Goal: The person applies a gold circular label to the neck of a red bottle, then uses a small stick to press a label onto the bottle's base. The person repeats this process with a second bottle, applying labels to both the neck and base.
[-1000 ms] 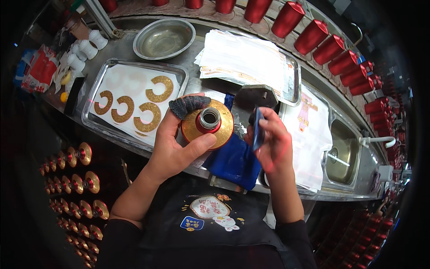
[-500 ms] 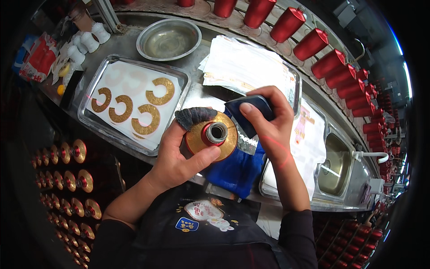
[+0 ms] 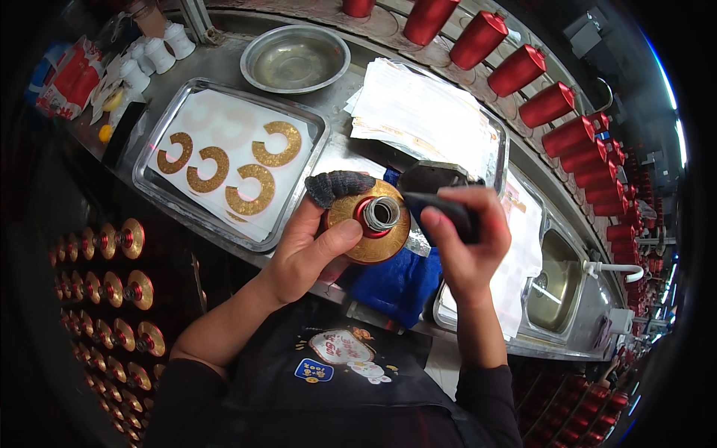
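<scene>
My left hand (image 3: 302, 257) holds a bottle by its shoulder, its mouth facing up. The bottle has a gold ring-shaped label (image 3: 382, 250) round a red neck with a bare threaded mouth (image 3: 382, 213). A dark knitted sleeve (image 3: 336, 187) covers one finger, which lies across the far side of the gold label. My right hand (image 3: 478, 250) grips a dark, flat, scraper-like piece (image 3: 452, 213), its tip close to the label's right edge; whether it touches is unclear. The bottle's body is hidden beneath the label.
To the left, a metal tray (image 3: 198, 218) bears a white sheet with several gold C-shaped labels (image 3: 250, 205). Behind are a metal basin (image 3: 295, 63) and stacked papers (image 3: 418, 104). A blue cloth (image 3: 396, 287) lies below the bottle. Red bottles (image 3: 517, 72) line the far edge; a sink (image 3: 553, 299) is right.
The dark piece in my right hand has come down and tilted, now edge-on beside the label. The bottle sits slightly further right. Red bottles along the far edge have shifted.
</scene>
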`<state>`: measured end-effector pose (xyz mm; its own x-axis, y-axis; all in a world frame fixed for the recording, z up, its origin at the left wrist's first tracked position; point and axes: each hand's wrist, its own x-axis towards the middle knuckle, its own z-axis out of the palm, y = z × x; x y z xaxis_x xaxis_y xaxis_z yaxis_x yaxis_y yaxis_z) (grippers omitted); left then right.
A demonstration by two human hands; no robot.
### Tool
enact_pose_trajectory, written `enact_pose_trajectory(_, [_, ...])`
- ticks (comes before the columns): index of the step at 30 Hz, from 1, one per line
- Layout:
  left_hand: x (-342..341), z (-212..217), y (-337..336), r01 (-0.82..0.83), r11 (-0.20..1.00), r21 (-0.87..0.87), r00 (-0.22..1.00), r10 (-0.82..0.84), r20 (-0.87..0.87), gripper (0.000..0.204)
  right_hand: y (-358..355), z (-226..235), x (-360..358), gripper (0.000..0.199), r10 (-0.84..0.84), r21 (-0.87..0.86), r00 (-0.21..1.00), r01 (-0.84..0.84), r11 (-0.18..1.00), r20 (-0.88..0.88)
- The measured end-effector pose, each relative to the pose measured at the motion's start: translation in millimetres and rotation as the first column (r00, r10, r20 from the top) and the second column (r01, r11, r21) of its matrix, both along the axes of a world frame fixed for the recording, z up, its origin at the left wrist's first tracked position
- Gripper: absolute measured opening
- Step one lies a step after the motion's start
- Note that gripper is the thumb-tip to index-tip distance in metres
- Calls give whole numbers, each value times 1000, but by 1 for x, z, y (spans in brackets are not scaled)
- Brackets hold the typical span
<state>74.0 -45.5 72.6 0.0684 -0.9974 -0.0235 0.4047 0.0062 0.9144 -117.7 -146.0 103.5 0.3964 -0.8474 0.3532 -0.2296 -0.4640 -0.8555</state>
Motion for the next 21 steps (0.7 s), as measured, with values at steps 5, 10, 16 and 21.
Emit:
enact_pose_trajectory(5, [1,-1,0,15,1000,-11,1000,-15,6,48,33,7,-8,35,237,-426,958,-285,859,-164])
enact_pose_trajectory(10, [4,-13,-1,50,991,-126,995,-61,-83,62,29,15,-4,35,236,-455,960,-278,846,-148])
enact_pose_trajectory(16, [14,-23,-2,47,977,-206,873,60,484,89,34,5,5,34,201,-459,978,-207,864,-64])
enact_pose_trajectory(21, [-28,-30,4,-302,797,-523,475,602,642,87,43,3,10,35,199,-501,977,-211,839,-78])
